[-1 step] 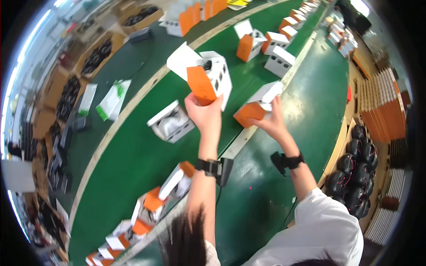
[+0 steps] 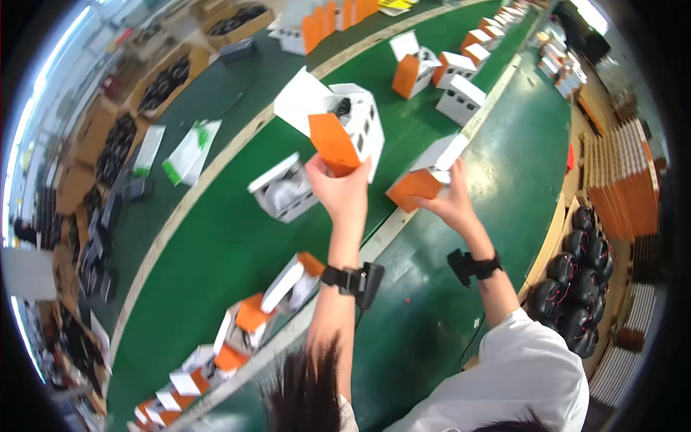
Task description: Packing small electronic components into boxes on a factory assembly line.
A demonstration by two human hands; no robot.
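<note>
My left hand (image 2: 340, 183) grips the orange lower side of an orange-and-white carton (image 2: 366, 119), held above the green belt. Its white lid flap stands up and out to the left, and a dark item shows inside. My right hand (image 2: 453, 201) has thumb and fingers around a second orange-and-white carton (image 2: 416, 189) at the belt's right edge, its white top folded over. Left of my left hand, an open white carton (image 2: 291, 209) holds something pale wrapped inside. Black straps with small dark devices sit on both my wrists.
The green belt (image 2: 209, 245) runs from lower left to upper right, carrying several cartons (image 2: 461, 101) at the far end and several open ones (image 2: 252, 314) near me. A green worktop (image 2: 410, 338) lies at right, with black round items (image 2: 576, 288) and stacked brown cardboard (image 2: 622, 180) beyond.
The whole picture has shifted slightly to the right. Both hands keep hold of the same cartons, and their grips look the same.
</note>
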